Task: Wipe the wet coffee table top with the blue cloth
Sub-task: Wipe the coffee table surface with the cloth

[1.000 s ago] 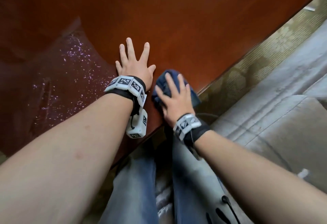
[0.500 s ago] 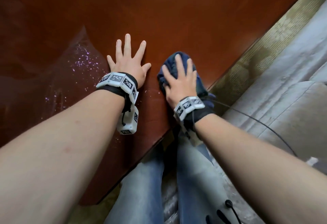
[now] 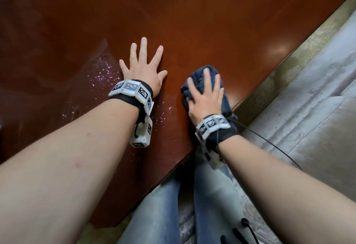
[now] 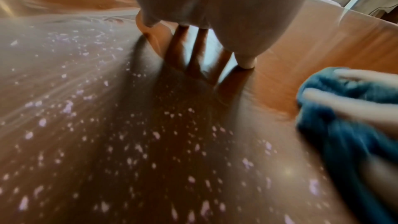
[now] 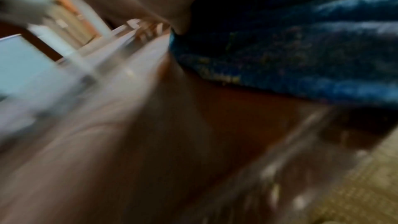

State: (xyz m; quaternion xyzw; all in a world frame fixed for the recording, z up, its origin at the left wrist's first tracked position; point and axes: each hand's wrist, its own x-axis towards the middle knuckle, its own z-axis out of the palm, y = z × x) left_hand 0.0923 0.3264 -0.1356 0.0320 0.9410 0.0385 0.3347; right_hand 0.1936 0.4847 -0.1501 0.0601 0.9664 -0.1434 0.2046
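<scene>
The glossy red-brown coffee table top [image 3: 212, 22] fills the upper head view. My right hand [image 3: 204, 97] presses the bunched dark blue cloth [image 3: 225, 103] flat on the table near its right edge, fingers spread and straight. My left hand [image 3: 143, 66] lies palm down beside it, fingers splayed, holding nothing. Water droplets [image 3: 104, 72] speckle the wood left of and below the left hand. The left wrist view shows droplets [image 4: 150, 142] under the left hand [image 4: 215, 14] and the cloth [image 4: 336, 125] at right. The right wrist view is blurred, with the cloth [image 5: 301, 54] above the wood.
The table's near edge runs diagonally past my jeans-clad legs [image 3: 158, 214]. A yellowish carpet strip [image 3: 289, 60] and a grey cushioned seat [image 3: 317, 99] lie to the right. A thin black cable [image 3: 269, 141] trails from my right wrist.
My right hand slid the cloth from the near edge farther onto the table, then back a little toward me. The left hand stayed flat in place.
</scene>
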